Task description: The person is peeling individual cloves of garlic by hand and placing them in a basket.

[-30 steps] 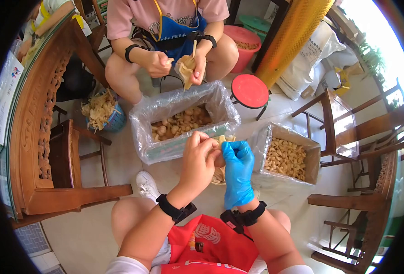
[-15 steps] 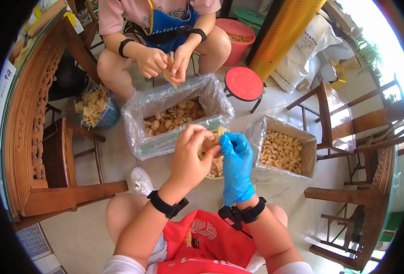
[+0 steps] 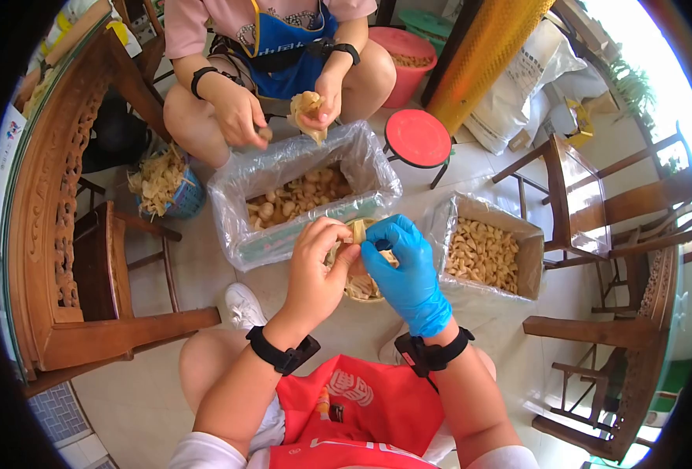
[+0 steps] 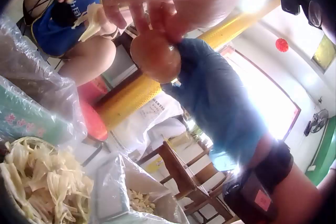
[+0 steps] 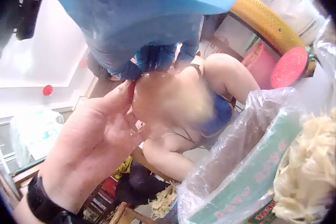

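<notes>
Between the two hands is a shiny brownish garlic bulb (image 4: pixel 156 56), with a pale strip of skin (image 3: pixel 359 230) standing up from it in the head view. My bare left hand (image 3: pixel 314 270) grips the bulb from its left side, fingers bent and thumb against it. From the other side my right hand (image 3: pixel 405 270), in a blue glove, pinches at the bulb with curled fingertips. Part of the bulb looks blurred in the right wrist view. Below the hands, a round basket holds loose pale peels (image 4: pixel 50 182).
A plastic-lined box (image 3: pixel 232 246) of whole bulbs stands ahead; another lined box (image 3: pixel 532 270) holds cloves at right. Opposite sits a person in a blue apron (image 3: pixel 283 59), peeling too. A red stool (image 3: pixel 418 147), a blue basket (image 3: pixel 188 199) of peels and wooden chairs (image 3: pixel 568 199) stand around.
My right hand has swung up and leftward over the bulb, its wrist turning outward. My left hand has shifted slightly left. The other person's hands have come together and then parted.
</notes>
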Tool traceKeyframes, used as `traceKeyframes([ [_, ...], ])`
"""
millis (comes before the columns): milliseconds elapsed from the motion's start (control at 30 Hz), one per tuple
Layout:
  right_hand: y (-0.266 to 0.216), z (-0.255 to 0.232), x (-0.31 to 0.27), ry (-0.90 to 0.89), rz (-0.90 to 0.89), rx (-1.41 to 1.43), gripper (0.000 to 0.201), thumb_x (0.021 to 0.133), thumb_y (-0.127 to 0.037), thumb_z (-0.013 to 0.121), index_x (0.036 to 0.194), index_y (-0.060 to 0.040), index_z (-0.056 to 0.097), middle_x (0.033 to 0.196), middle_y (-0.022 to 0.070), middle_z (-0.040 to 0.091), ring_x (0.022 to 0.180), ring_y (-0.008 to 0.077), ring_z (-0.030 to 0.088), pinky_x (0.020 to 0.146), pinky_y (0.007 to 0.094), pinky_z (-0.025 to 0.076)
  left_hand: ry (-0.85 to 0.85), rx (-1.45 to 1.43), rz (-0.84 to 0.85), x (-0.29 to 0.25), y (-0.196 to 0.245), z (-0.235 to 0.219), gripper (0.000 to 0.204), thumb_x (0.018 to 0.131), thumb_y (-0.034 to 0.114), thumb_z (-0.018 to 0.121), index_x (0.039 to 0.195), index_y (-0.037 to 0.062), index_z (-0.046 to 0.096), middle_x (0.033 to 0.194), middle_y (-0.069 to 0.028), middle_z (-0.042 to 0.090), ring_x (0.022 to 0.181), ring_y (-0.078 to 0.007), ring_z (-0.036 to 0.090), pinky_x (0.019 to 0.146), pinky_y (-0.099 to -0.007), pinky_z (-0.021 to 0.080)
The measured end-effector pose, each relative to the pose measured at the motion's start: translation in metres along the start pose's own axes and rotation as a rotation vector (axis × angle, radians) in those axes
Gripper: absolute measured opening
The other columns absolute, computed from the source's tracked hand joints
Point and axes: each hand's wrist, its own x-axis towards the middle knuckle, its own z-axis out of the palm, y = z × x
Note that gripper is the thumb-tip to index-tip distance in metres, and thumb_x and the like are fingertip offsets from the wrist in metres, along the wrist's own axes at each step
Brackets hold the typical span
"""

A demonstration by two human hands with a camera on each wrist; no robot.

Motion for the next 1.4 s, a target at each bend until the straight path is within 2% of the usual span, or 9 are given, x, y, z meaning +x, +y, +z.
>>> traceKeyframes([
  [133,0.001,0.014,-0.003,0.094,0.098,0.036,0.008,0.076,0.001,0.06,0.081,-0.0002,0.054,0.077,0.0075,0.052,0.067,0.0171,0.052,0.063,0.028,0.043,0.013,0.076,0.055,0.007,0.007,-0.004,0.012,0.075,0.003,0.061,0.082,0.0022,0.052,0.085,-0.0079,0.055,0.079,-0.0275,0.051,0.075,-0.0361,0.039],
  [300,-0.002,0.025,-0.006,0.274,0.482,0.577,0.002,0.083,-0.003,0.056,0.082,-0.0014,0.055,0.081,0.002,0.054,0.072,0.0084,0.049,0.063,0.0243,0.042,0.037,0.2,0.138,0.005,0.004,0.001,0.012,0.076,0.003,0.062,0.082,0.0005,0.052,0.085,-0.0104,0.054,0.082,-0.0279,0.05,0.074,-0.0348,0.04],
  [467,0.013,0.018,0.0,0.255,0.589,0.624,0.007,0.084,-0.01,0.059,0.088,-0.0037,0.058,0.077,-0.0023,0.054,0.073,0.0064,0.047,0.064,0.021,0.039,0.017,0.205,0.112,0.003,0.007,0.002,0.01,0.079,0.004,0.061,0.082,0.0006,0.053,0.086,-0.0098,0.055,0.084,-0.0265,0.051,0.076,-0.0342,0.04],
  [700,0.014,0.01,0.003,0.506,0.722,0.855,0.007,0.084,-0.014,0.06,0.085,-0.0071,0.061,0.077,0.0,0.058,0.073,0.0102,0.054,0.072,0.0275,0.044,0.178,-0.565,-0.347,-0.001,-0.009,0.009,0.009,0.089,0.013,0.058,0.09,0.0047,0.055,0.088,-0.0005,0.056,0.087,-0.0107,0.05,0.079,-0.0266,0.041],
  [833,0.034,-0.011,0.002,0.485,0.625,0.977,0.01,0.084,-0.016,0.06,0.089,-0.0076,0.061,0.078,0.0015,0.057,0.075,0.0116,0.054,0.073,0.0273,0.044,0.205,-0.764,-0.462,0.005,-0.004,0.0,0.008,0.09,0.013,0.057,0.094,0.0055,0.057,0.091,-0.0003,0.056,0.089,-0.008,0.05,0.081,-0.0246,0.041],
  [1033,0.027,-0.019,0.006,0.339,0.684,0.601,0.018,0.084,-0.018,0.063,0.095,-0.0044,0.06,0.084,0.0014,0.058,0.079,0.0113,0.053,0.076,0.0261,0.043,0.17,-0.501,-0.33,0.002,-0.006,0.004,0.008,0.087,0.008,0.06,0.091,0.0015,0.057,0.093,-0.0016,0.054,0.092,-0.0105,0.052,0.082,-0.0255,0.044],
  [1167,0.009,-0.011,0.007,0.34,0.438,0.313,0.037,0.08,-0.011,0.065,0.116,-0.0054,0.055,0.106,0.0067,0.057,0.094,0.018,0.055,0.085,0.0315,0.043,0.154,-0.418,-0.224,0.004,-0.003,0.003,0.008,0.086,0.006,0.06,0.091,0.0007,0.056,0.097,-0.0025,0.05,0.092,-0.0118,0.052,0.08,-0.026,0.048],
  [1233,0.0,-0.011,0.011,0.309,-0.068,-0.257,0.043,0.076,-0.009,0.068,0.117,-0.0074,0.055,0.112,0.0118,0.056,0.102,0.0255,0.056,0.091,0.0344,0.042,0.128,-0.379,-0.186,0.003,-0.003,0.003,0.008,0.086,0.007,0.06,0.091,0.0017,0.055,0.098,-0.0024,0.049,0.093,-0.0116,0.052,0.078,-0.0261,0.048],
  [1400,-0.002,-0.001,0.004,0.028,-0.087,-0.157,0.028,0.075,-0.007,0.069,0.103,-0.0069,0.062,0.107,0.0134,0.058,0.098,0.0278,0.057,0.083,0.034,0.046,0.097,-0.433,-0.294,0.003,0.004,0.006,0.007,0.084,0.001,0.061,0.088,0.0003,0.055,0.102,-0.0064,0.049,0.094,-0.0153,0.054,0.078,-0.0279,0.051],
])
